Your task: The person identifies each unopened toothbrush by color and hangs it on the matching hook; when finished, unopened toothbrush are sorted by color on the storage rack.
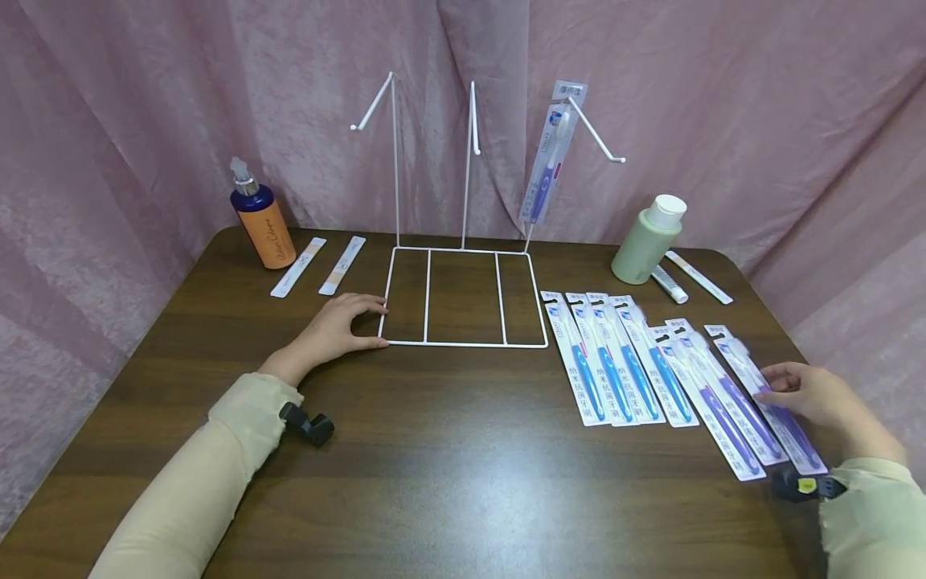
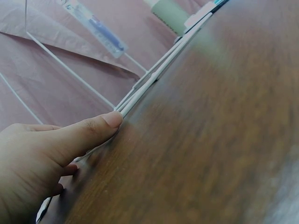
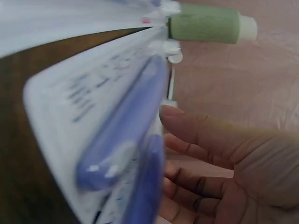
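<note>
I see the white wire display rack (image 1: 463,297) standing mid-table, one purple packaged toothbrush (image 1: 547,161) already hanging from its right hook, and my left hand (image 1: 336,330) rests at the base's front-left corner with thumb and fingers loosely apart against the wire, apparently to steady it. To the right of the rack a row of packaged toothbrushes (image 1: 651,374) lies fanned flat, seemingly for easy picking. My right hand (image 1: 813,394) sits on the rightmost purple pack (image 1: 770,398) of that row, fingers curled at its edge; whether it truly grips I cannot tell.
</note>
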### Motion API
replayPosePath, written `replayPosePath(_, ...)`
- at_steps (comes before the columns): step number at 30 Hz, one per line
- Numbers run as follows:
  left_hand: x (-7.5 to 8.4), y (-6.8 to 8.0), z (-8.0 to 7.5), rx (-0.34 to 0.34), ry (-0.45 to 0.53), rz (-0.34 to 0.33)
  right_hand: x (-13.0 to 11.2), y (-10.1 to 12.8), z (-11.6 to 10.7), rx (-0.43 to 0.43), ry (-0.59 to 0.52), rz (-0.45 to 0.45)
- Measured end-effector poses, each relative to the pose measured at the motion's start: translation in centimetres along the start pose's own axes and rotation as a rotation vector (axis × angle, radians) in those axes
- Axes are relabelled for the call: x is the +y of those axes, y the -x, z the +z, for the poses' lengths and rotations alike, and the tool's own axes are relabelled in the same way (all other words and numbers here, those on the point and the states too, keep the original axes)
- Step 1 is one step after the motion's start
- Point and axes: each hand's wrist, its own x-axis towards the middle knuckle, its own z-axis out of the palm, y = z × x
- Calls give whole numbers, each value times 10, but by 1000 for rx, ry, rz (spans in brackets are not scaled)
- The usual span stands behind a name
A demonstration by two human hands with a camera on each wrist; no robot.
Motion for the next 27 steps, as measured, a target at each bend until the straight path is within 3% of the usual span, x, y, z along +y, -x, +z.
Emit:
replayPosePath(8, -1, 0, 1, 4, -1, 3, 3, -2, 4, -27, 6, 76)
replayPosePath(22, -1, 0, -1, 1, 2, -1, 7, 3, 5, 6, -90, 110)
replayPosePath(27, -2, 0, 1, 0, 8, -6, 8, 6, 0, 38, -73, 88)
